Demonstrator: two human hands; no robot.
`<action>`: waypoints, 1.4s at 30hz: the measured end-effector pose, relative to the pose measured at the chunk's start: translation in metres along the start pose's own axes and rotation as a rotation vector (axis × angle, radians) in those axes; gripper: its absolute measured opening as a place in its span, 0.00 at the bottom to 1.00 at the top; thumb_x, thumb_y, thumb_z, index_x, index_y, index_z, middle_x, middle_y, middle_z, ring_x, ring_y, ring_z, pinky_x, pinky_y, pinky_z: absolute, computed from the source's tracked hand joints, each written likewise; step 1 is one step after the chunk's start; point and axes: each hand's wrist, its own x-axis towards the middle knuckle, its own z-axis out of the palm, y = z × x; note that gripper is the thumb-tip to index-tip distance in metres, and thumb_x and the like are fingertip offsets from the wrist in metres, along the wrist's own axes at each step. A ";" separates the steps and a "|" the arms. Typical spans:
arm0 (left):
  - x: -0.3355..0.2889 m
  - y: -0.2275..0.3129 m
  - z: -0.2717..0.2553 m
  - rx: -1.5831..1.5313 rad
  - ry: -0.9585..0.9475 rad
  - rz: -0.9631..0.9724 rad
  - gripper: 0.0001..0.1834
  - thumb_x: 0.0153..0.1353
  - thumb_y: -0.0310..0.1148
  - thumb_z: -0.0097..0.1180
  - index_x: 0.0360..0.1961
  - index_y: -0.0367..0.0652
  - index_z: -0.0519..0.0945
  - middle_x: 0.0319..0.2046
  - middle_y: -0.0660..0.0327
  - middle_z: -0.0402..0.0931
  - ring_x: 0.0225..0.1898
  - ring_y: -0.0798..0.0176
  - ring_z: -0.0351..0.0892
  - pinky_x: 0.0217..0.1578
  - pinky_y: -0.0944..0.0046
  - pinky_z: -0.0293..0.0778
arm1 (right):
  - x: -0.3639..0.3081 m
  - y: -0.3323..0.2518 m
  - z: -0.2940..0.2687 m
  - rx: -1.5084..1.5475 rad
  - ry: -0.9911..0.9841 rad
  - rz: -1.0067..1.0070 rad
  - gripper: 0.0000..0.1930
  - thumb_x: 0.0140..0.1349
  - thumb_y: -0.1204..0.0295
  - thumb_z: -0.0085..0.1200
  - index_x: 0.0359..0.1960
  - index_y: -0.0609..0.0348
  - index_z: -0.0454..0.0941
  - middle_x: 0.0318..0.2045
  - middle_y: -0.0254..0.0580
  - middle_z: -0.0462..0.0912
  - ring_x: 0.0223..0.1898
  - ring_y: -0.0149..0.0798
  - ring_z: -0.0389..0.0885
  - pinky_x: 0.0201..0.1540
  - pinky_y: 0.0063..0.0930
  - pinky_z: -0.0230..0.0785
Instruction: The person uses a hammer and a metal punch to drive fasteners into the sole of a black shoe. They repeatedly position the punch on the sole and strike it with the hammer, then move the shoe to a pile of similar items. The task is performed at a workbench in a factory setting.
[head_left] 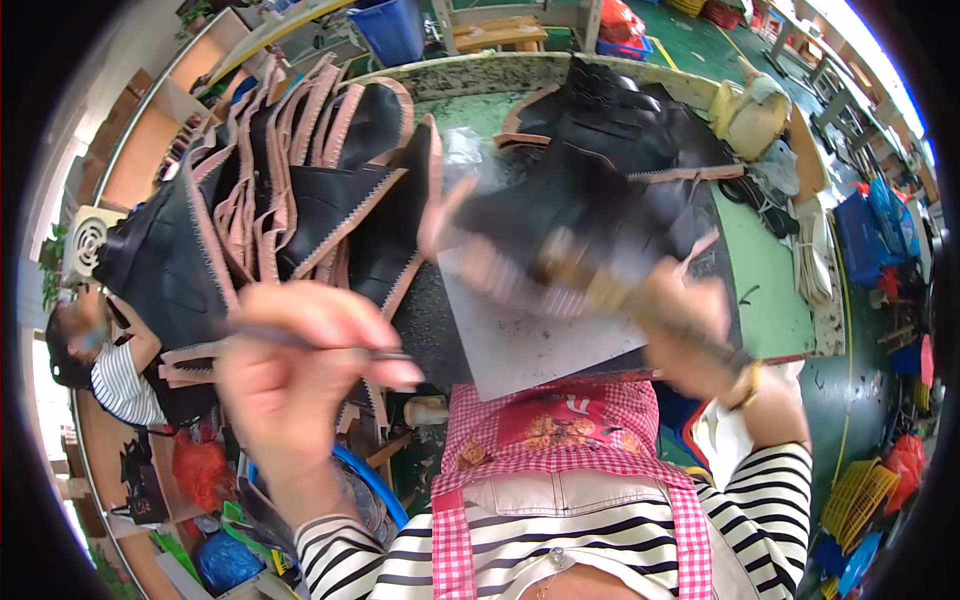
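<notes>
The green worktable (770, 290) spreads out ahead of me, its pale speckled rim curving across the far side. On its left half lie heaps of black leather pieces (300, 190) with pinkish backing and zigzag edges, fanned out and overlapping. A second pile of black pieces (610, 120) sits at the far middle of the table. Near me, at the table's edge, lies a grey flat board (530, 340), tilted a little, one corner pointing towards my apron.

Over that board I hold a black leather piece (540, 215), blurred by motion, with a pale pink strip along its near edge. My right hand (690, 335) is closed on its right end, the fingers curled; I cannot tell just how they pinch it, for the blur is strong. A gold-coloured bracelet (748, 385) sits at that wrist.

My left hand (300, 370) is up at the near left, apart from the piece, fingers closed around a thin dark tool (385, 353) like a pen, its tip pointing right towards the board.

Far left, another person in a striped top (120, 385) is bent over a bench.
</notes>
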 end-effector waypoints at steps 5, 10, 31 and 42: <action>0.017 -0.091 0.028 -0.145 -0.184 -0.522 0.05 0.66 0.27 0.56 0.35 0.37 0.74 0.31 0.57 0.79 0.28 0.65 0.83 0.31 0.69 0.82 | -0.045 -0.016 0.067 0.244 -0.062 -0.297 0.23 0.56 0.70 0.57 0.51 0.68 0.68 0.30 0.48 0.83 0.26 0.49 0.84 0.26 0.39 0.76; 0.004 -0.112 0.054 -0.145 -0.281 -0.578 0.06 0.67 0.29 0.54 0.39 0.38 0.72 0.32 0.57 0.79 0.33 0.66 0.83 0.34 0.69 0.81 | -0.057 0.002 0.022 0.530 -0.125 -0.005 0.17 0.58 0.73 0.62 0.49 0.63 0.76 0.33 0.45 0.84 0.31 0.41 0.86 0.33 0.32 0.78; 0.003 -0.200 0.136 0.234 -0.233 -0.437 0.06 0.63 0.27 0.60 0.33 0.35 0.78 0.24 0.60 0.82 0.27 0.71 0.83 0.30 0.70 0.79 | -0.034 0.060 -0.024 0.336 -0.022 0.210 0.14 0.63 0.70 0.55 0.49 0.57 0.79 0.24 0.55 0.77 0.25 0.55 0.78 0.30 0.39 0.71; 0.002 -0.199 0.137 0.317 -0.257 -0.408 0.04 0.62 0.24 0.58 0.37 0.35 0.78 0.27 0.57 0.82 0.29 0.65 0.85 0.31 0.68 0.80 | -0.024 0.071 -0.015 0.187 0.019 0.059 0.12 0.63 0.67 0.55 0.35 0.65 0.70 0.16 0.57 0.75 0.22 0.59 0.77 0.25 0.47 0.69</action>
